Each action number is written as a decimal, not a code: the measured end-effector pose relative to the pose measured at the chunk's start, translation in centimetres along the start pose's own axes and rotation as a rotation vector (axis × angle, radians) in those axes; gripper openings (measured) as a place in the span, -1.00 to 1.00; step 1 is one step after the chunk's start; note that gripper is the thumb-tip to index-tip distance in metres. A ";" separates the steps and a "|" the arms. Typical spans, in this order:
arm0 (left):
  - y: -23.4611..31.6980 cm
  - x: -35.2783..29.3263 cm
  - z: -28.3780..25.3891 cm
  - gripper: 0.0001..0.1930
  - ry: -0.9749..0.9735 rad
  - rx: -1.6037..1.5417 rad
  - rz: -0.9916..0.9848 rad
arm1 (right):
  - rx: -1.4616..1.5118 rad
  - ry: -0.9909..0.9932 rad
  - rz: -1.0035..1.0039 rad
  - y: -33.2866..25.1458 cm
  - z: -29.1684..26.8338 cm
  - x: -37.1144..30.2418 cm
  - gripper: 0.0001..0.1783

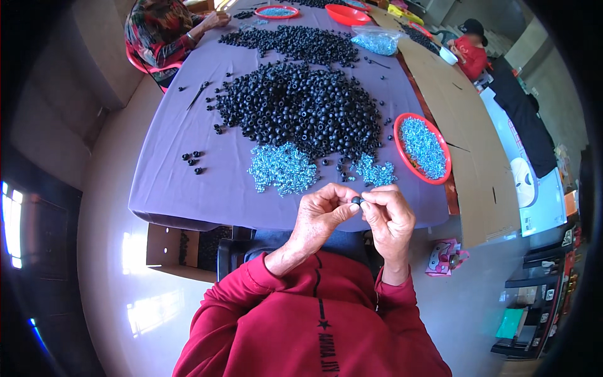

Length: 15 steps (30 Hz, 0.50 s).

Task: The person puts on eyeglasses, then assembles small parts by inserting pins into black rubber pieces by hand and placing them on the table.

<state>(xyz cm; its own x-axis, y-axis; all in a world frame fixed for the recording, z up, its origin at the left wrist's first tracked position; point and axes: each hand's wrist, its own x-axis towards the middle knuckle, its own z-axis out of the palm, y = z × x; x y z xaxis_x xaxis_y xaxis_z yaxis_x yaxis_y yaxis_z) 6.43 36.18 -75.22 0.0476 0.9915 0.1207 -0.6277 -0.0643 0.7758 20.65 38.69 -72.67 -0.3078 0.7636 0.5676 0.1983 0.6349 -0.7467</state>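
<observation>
Close to the table's near edge, my left hand [321, 218] and my right hand [391, 225] meet, fingertips pinched together on one small black bead [357, 200]. Whether a tiny blue piece is also between the fingers is too small to tell. Just beyond my hands lie a heap of small shiny light-blue pieces [284, 169] and a smaller blue cluster [374, 171]. Behind these spreads a large pile of round black beads [301, 103], many showing holes. To the right, a red oval plate [448, 154] holds more blue pieces.
A purple cloth [169, 151] covers the table; cardboard [483, 182] lies along its right. Several loose beads [193, 158] sit left. Farther off are another black pile [289, 44], a clear bag of blue pieces [377, 41] and a red bowl [347, 15]. Two other people sit farther along.
</observation>
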 end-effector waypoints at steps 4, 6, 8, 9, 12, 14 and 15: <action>-0.2 -0.1 -0.5 -0.87 0.021 -0.008 -0.003 | -0.055 0.016 -0.072 0.0 0.5 0.0 -0.90; -0.3 0.0 -0.5 -0.87 0.014 -0.024 -0.003 | 0.050 0.022 0.007 -0.1 0.5 0.0 -0.90; -0.3 0.0 -0.4 -0.86 0.004 -0.009 -0.006 | 0.157 0.027 0.087 -0.1 0.4 -0.1 -0.90; -0.3 0.0 -0.4 -0.86 0.004 -0.009 -0.007 | 0.153 0.029 0.087 0.0 0.3 -0.2 -0.89; -0.4 0.0 -0.4 -0.86 -0.021 0.041 0.068 | 0.094 0.030 0.055 -0.1 0.3 -0.2 -0.89; -0.6 -0.1 -0.5 -0.85 -0.009 0.149 0.114 | 0.040 0.031 0.024 -0.1 0.4 -0.3 -0.88; -0.6 -0.2 -0.5 -0.85 -0.010 0.149 0.113 | 0.008 0.031 -0.011 0.0 0.4 -0.3 -0.88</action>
<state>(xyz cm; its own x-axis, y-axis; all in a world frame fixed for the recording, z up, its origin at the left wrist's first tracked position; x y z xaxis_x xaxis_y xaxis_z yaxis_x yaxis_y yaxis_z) 6.44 36.10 -76.01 -0.0089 0.9759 0.2179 -0.5077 -0.1922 0.8398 20.41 38.43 -72.99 -0.2804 0.7603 0.5859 0.1877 0.6421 -0.7433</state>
